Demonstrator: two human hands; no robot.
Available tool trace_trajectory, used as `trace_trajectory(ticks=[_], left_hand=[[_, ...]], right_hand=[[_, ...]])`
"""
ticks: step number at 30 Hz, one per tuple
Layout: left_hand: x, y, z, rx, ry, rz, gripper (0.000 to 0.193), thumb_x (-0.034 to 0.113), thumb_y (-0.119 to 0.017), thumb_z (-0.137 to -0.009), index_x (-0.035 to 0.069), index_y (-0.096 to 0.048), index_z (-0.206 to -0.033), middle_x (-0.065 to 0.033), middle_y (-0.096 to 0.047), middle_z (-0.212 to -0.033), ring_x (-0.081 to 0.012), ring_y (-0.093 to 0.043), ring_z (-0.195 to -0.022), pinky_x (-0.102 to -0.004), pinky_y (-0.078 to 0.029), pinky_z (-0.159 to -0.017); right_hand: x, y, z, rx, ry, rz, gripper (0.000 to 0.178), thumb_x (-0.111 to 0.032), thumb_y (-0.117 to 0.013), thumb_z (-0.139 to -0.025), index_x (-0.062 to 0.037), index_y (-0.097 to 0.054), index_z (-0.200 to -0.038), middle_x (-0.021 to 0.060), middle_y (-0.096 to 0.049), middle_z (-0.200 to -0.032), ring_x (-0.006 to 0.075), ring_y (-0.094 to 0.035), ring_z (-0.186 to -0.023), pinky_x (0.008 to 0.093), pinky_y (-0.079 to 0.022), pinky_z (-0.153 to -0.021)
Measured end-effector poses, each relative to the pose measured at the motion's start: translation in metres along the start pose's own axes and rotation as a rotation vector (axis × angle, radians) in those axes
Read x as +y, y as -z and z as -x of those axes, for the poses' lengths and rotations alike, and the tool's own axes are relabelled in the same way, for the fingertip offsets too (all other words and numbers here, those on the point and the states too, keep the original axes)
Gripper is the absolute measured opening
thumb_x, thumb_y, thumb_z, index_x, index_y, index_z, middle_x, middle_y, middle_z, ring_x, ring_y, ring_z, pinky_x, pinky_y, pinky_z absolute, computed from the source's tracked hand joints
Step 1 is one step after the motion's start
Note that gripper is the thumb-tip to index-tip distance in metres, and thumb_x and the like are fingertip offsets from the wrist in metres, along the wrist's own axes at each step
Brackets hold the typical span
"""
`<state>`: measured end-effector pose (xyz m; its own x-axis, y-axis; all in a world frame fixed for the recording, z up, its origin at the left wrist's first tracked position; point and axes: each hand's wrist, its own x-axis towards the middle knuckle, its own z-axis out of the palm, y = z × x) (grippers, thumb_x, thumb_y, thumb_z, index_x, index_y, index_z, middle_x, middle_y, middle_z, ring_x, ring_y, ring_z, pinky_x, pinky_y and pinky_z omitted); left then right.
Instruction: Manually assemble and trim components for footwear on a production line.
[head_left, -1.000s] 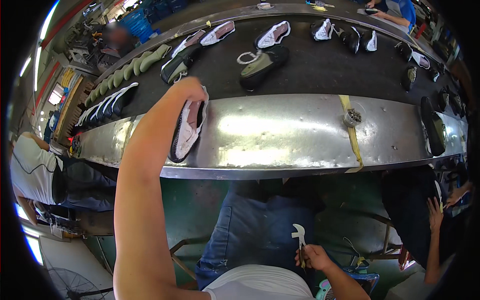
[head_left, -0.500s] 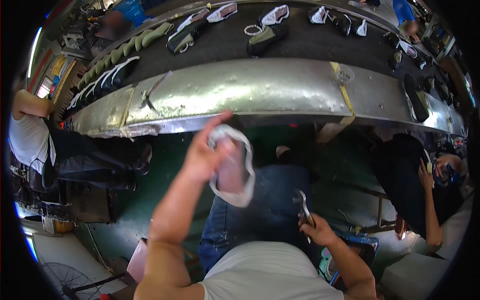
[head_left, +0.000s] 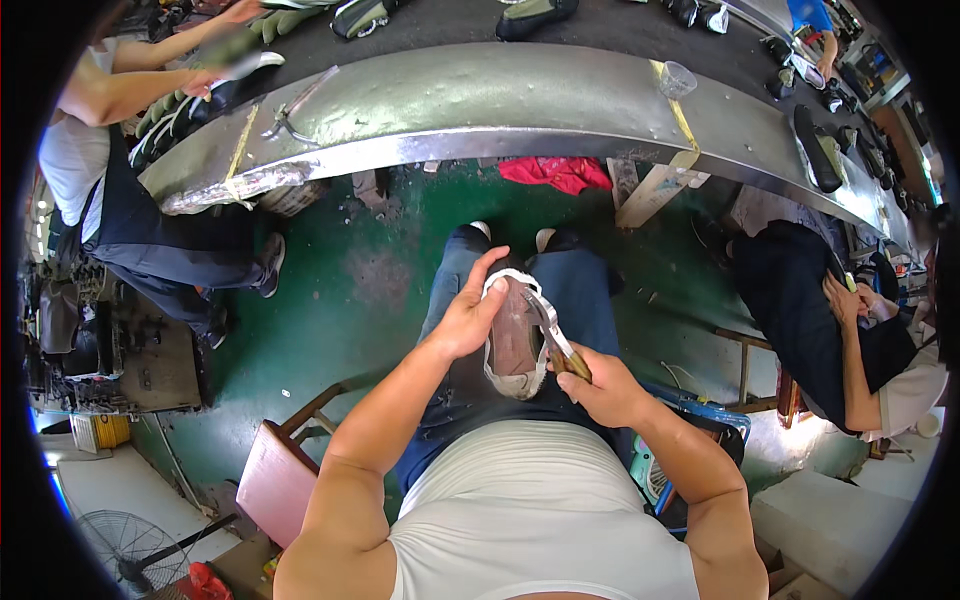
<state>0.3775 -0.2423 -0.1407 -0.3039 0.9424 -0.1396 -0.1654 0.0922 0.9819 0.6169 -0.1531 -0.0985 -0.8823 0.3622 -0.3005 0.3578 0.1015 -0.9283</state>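
A shoe upper on a last lies above my lap, its brown underside up and ringed by a whitish gathered edge. My left hand is closed round its far left side, the thumb on the underside's edge and the index finger along the far end. My right hand is wrapped round the handles of lasting pliers. The curved metal jaws of the pliers meet the right edge of the shoe. Whether they grip the material there, I cannot tell.
A metal bench edge runs across the front, beside a dark belt bearing several shoes. One co-worker leans over it at left; another sits at right. A pink chair, a fan and red cloth stand or lie around.
My right hand has brought the pliers up and left to the shoe's edge. The shoe has shifted right. The co-worker at left now reaches over the belt. The whole view has tilted down.
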Motion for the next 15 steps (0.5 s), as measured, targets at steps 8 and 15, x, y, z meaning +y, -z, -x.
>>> trace_trajectory(ticks=[8,15], left_hand=[[-0.006,0.003,0.006,0.016,-0.18,-0.309,0.054,0.025,-0.051,-0.103,0.006,-0.034,-0.15,-0.0185,-0.037,-0.153,-0.0288,-0.033,-0.146,-0.0361,-0.025,-0.118],[-0.022,0.012,-0.009,0.009,-0.18,-0.259,0.049,0.015,-0.056,-0.099,0.007,-0.043,-0.146,-0.015,-0.039,-0.153,-0.0277,-0.034,-0.145,-0.0359,-0.026,-0.118]], right_hand=[[-0.002,0.002,-0.016,-0.048,0.076,-0.192,0.029,-0.018,-0.057,-0.099,0.0009,-0.057,-0.121,0.0057,-0.065,-0.085,0.0154,-0.062,-0.07,0.0344,-0.051,-0.068],[0.033,0.002,-0.034,0.116,0.14,0.245,0.025,-0.016,-0.059,-0.098,0.001,-0.057,-0.116,0.0101,-0.066,-0.083,0.0225,-0.064,-0.068,0.0362,-0.052,-0.067]])
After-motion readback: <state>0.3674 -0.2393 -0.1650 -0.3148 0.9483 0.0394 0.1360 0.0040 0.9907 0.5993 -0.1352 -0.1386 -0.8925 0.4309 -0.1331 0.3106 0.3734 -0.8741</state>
